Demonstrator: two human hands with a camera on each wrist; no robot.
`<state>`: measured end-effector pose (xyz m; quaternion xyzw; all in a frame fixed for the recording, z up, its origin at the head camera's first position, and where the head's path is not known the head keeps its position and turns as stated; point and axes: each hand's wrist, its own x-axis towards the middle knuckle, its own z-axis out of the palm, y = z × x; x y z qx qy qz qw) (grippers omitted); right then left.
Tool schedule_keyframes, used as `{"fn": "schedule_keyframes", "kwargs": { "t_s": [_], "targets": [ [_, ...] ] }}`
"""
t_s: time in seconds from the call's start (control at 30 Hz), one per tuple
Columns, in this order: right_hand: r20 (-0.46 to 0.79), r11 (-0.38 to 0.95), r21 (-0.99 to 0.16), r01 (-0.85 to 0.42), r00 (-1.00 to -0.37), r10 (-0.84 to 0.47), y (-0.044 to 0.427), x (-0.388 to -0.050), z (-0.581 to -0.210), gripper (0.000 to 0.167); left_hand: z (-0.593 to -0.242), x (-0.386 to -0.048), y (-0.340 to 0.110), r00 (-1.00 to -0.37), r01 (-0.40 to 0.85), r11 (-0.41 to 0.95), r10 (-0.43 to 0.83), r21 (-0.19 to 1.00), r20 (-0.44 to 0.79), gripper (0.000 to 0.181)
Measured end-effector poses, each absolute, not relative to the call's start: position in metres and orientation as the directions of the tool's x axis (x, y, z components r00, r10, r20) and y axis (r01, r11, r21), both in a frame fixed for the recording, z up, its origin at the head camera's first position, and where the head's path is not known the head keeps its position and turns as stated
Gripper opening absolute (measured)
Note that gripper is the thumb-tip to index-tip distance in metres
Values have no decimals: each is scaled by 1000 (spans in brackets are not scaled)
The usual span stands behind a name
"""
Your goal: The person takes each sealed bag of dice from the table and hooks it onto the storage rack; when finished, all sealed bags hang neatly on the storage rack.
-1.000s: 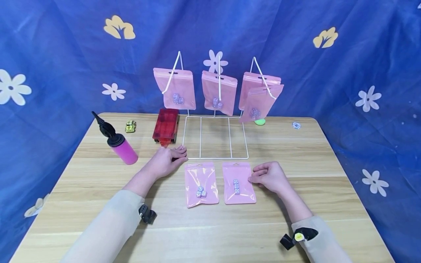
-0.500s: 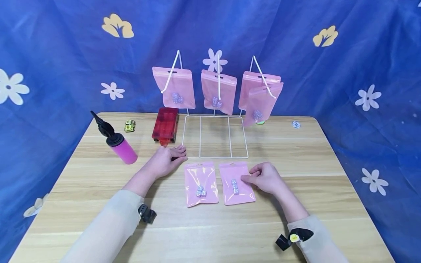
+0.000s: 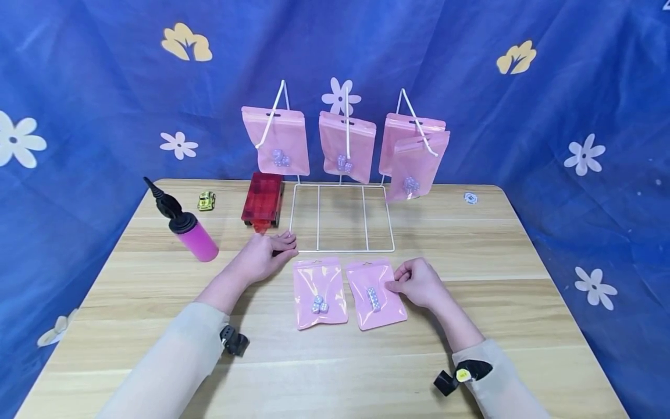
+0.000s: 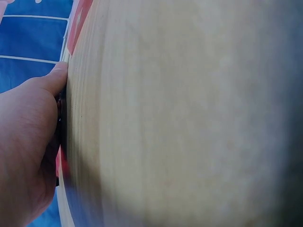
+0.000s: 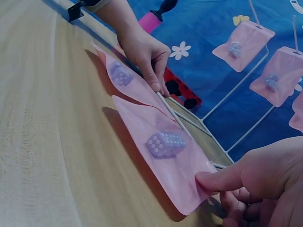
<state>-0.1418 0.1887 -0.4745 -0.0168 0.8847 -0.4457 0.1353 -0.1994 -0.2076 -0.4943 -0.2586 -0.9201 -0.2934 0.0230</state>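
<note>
Two pink zip bags with white-dotted lilac dice inside lie side by side on the table. At the right edge of the right zip bag, my right hand pinches it, thumb on top and fingers curled beneath, as the right wrist view shows. That bag sits slightly turned. Beside it, the left zip bag lies untouched. My left hand grips the front left corner of a white wire display rack between thumb and fingers. Several more pink zip bags, such as the middle one, hang from the rack's hooks.
Left of the rack stands a red toy vehicle. Further left are a small yellow toy car and a pink hand pump with a black nozzle. A round blue-and-white chip lies at the back right, before the blue curtain.
My right hand has moved left, shifting the top of the right zip bag left and turning it. The front bag on the right hook has swung, hiding the green object. My left hand stays put.
</note>
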Motion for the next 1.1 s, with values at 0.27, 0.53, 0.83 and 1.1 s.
{"fn": "schedule_keyframes", "kwargs": {
  "t_s": [0.27,0.53,0.83,1.1],
  "targets": [
    [-245,413,-903,119,-932,-268,198,-142,-471,18,-493,-199,-208,-870,476,696,461,538,174,31],
    [-298,252,-941,226,-907,-297,202,-142,-472,22,-491,-199,-207,-872,470,697,460,542,166,30],
    [-298,237,-943,233,-908,-294,203,-141,-465,16,-492,-201,-207,-871,471,697,463,540,161,30],
    [-229,193,-966,171,-915,-333,205,-140,-454,12,-493,-200,-208,-872,469,698,462,542,160,30]
  ]
}}
